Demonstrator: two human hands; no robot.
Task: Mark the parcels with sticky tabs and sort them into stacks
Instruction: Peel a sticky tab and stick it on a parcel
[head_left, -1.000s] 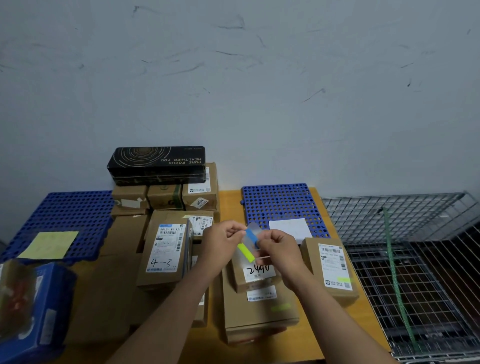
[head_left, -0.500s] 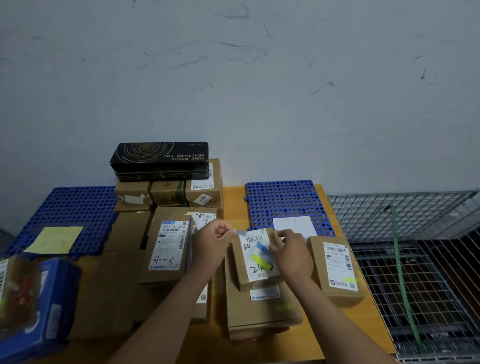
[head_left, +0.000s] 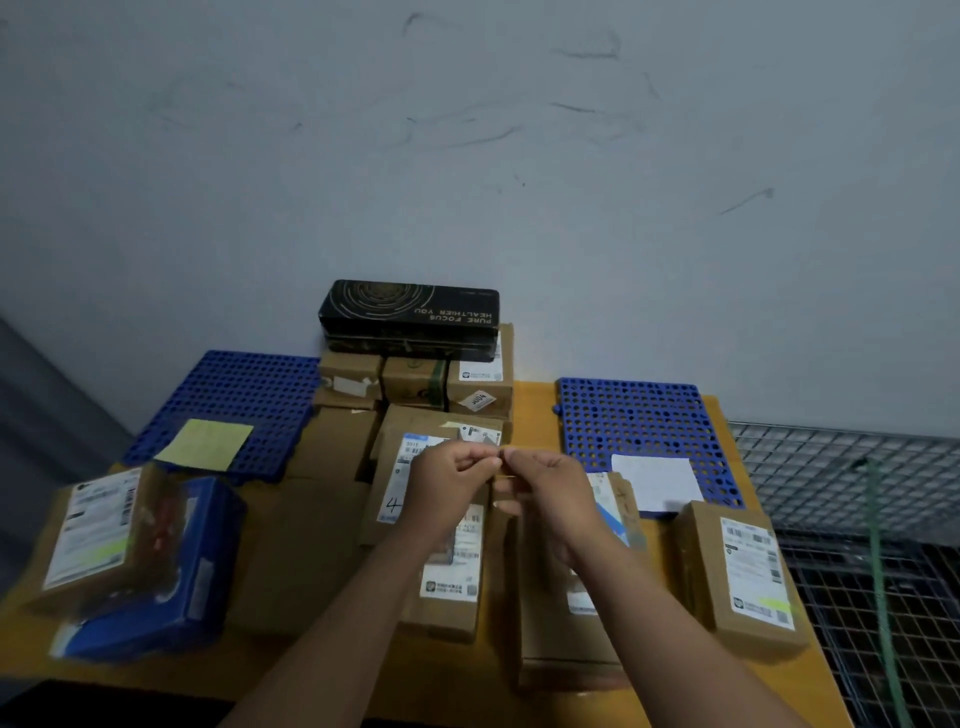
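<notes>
My left hand (head_left: 451, 480) and my right hand (head_left: 551, 491) meet fingertip to fingertip above the parcels, both pinching a thin sticky tab (head_left: 507, 475) that barely shows. Under them stands a brown parcel (head_left: 402, 470) with a white label and a handwritten "4". Behind my right wrist the tab sheet (head_left: 613, 514), with a blue strip, lies on a small parcel (head_left: 626, 493) that sits on a larger flat box (head_left: 566, 642). A parcel at the right (head_left: 737, 566) and one at the left (head_left: 93, 540) each carry a green tab.
Two blue perforated mats lie on the yellow table: the left mat (head_left: 234, 395) holds a yellow note (head_left: 205, 444), the right mat (head_left: 634, 421) a white note (head_left: 654, 480). A black box (head_left: 410, 312) tops the rear stack. A wire cage (head_left: 857, 519) borders the right.
The tab sheet left my hands and now lies on the small parcel. My hands rose and came together, pinching a tab between them. The view shifted left.
</notes>
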